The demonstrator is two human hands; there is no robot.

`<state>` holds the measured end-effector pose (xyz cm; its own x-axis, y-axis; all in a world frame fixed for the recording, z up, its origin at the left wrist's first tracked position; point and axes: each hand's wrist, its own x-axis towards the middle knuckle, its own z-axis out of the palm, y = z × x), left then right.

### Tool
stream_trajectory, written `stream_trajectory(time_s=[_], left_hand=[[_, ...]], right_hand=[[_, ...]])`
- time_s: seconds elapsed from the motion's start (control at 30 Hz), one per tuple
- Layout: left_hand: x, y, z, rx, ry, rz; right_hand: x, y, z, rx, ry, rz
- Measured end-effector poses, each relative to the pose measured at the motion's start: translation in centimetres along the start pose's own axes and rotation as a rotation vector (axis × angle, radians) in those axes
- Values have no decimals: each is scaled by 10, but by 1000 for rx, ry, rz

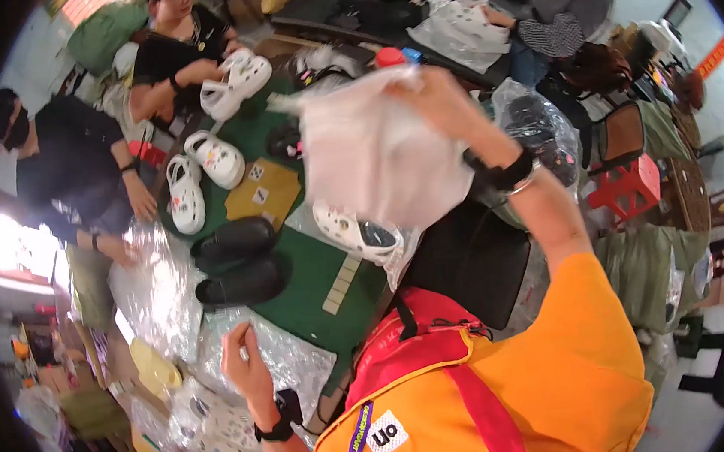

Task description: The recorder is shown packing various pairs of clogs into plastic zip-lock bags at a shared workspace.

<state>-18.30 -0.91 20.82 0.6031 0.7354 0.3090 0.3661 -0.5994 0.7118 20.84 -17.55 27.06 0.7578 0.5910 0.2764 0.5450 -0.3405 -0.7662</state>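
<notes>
My right hand (424, 100) is raised above the green table and grips the top edge of a white plastic bag (381, 151). The bag hangs down, somewhat blurred, and partly covers a white clog (340, 225) below it. My left hand (245, 361) is over a clear plastic bag (305, 360) at the table's near edge. Its fingers are curled in and nothing shows in them. Ahead of it rests a pair of black clogs: one black clog (242, 284) nearer, the other black clog (234, 242) farther. Beyond them is a white clog (219, 161) with charms, beside its mate (186, 198).
A brown card (263, 196) and a pale strip of squares (342, 285) lie on the green tabletop (300, 304). At left a person in dark clothes (81, 164) handles clear plastic (161, 287). Another person (180, 65) holds white clogs (237, 82). A red stool (626, 190) stands right.
</notes>
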Motion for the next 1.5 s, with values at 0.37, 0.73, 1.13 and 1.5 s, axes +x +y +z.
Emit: stream_trajectory(time_s=[0.37, 0.73, 1.13, 1.5], left_hand=[[-20, -9, 52, 158, -298, -8], [-39, -36, 66, 210, -447, -177], [-37, -49, 79, 282, -595, -306], [-28, -59, 88, 222, -619, -409]], right_hand=[[3, 206, 32, -795, 67, -373], [33, 163, 85, -594, -432, -45], [72, 178, 283, 243, -636, 586], [173, 170, 252, 89, -502, 165]])
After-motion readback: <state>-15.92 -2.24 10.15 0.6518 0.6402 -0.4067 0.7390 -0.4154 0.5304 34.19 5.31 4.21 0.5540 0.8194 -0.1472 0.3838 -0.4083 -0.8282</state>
